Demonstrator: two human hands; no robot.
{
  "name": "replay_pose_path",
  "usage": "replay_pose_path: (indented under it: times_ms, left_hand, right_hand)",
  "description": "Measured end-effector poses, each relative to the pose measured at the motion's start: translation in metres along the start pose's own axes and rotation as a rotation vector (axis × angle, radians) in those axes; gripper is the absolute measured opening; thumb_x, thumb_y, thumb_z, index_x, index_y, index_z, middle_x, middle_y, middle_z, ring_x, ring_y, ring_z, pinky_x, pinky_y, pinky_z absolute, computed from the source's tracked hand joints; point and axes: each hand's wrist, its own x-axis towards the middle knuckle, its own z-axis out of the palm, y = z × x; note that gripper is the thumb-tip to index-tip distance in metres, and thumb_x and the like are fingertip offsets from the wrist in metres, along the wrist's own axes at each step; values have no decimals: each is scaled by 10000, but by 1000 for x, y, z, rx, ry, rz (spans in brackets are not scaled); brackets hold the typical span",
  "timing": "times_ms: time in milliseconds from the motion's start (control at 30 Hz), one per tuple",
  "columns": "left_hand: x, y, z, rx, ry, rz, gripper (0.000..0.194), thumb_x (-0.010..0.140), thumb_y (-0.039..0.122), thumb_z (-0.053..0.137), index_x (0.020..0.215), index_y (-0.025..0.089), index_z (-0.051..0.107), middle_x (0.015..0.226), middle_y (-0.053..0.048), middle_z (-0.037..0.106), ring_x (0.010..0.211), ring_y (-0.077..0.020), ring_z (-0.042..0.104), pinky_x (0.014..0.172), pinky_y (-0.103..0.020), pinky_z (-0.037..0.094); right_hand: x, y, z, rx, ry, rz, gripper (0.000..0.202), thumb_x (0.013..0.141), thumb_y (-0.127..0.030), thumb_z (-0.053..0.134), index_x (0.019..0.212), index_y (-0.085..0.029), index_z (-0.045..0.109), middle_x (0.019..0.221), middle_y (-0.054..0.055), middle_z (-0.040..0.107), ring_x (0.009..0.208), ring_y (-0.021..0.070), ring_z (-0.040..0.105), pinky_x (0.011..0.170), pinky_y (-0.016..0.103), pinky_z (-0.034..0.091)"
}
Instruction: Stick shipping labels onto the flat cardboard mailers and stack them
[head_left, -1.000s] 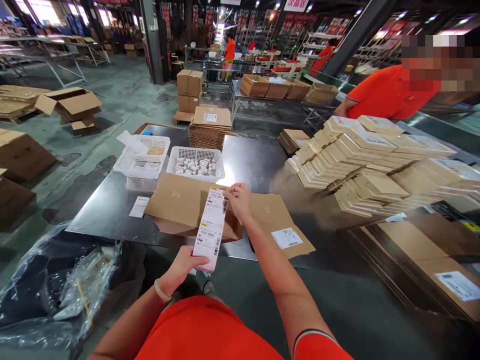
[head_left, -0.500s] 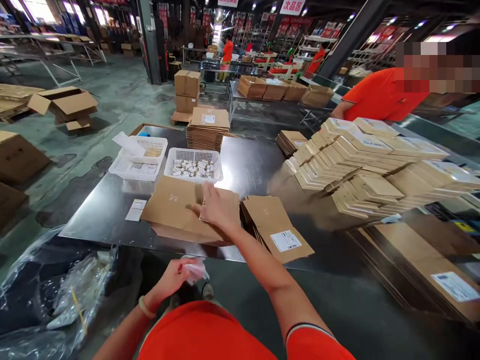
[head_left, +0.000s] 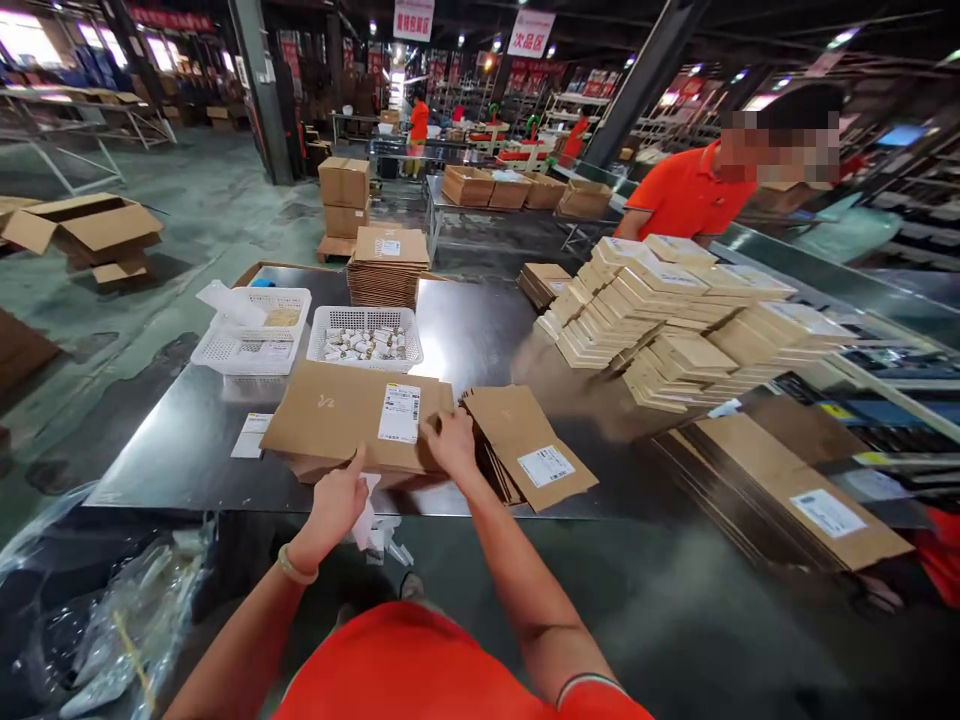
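Observation:
A stack of flattened cardboard boxes [head_left: 330, 410] lies at the table's front edge. Its top box bears a white printed label [head_left: 400, 413]. My right hand [head_left: 452, 442] has its fingers closed at the right end of that top box. Below the stack's front edge, my left hand [head_left: 337, 508] grips crumpled whitish backing paper [head_left: 365, 515] that hangs from its palm, the index finger reaching up to the cardboard. Fanned flat boxes [head_left: 517, 415] with a label rest to the right. Another label sheet [head_left: 251, 436] lies at the left.
Behind the stack stand white baskets, one [head_left: 365, 340] with small white-and-brass pieces, another [head_left: 251, 330] with papers. Pale boxes [head_left: 660, 300] are piled at the right, with a co-worker in orange [head_left: 682, 190] behind. A plastic-lined bin [head_left: 142, 610] stands at lower left.
My right hand has moved right off the label, uncovering it on the top box. My left hand has risen to the stack's front edge, with the backing paper in it. The view has turned right.

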Motion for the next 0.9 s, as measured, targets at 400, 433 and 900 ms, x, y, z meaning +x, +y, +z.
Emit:
replay_pose_path:
  times_ms: [400, 433, 900]
  left_hand:
    - [-24, -16, -7, -555, 27, 166, 516, 825, 585, 775, 1164, 205, 862, 905, -84, 838, 880, -283, 754, 883, -360, 594]
    - [-30, -18, -2, -598, -1, 151, 449, 810, 584, 793, 1039, 208, 882, 963, -104, 850, 932, -298, 764, 899, -369, 604]
    - [-64, 29, 19, -1094, -104, -64, 729, 702, 448, 954, 1334, 151, 745, 992, -89, 834, 855, -216, 746, 795, -302, 617]
  right_hand:
    - [8, 75, -61, 863, 572, 230, 654, 689, -547, 760, 1212, -243, 511, 938, 17, 715, 837, 228, 701, 785, 380, 594]
    - [4, 99, -75, 851, 692, 325, 650, 691, -549, 770, 1201, -238, 515, 948, 27, 717, 847, 230, 708, 793, 386, 603]
    - [-132, 41, -16, 626, -513, -251, 398, 732, -558, 873, 965, -243, 803, 1004, 66, 784, 948, 289, 689, 804, 388, 550]
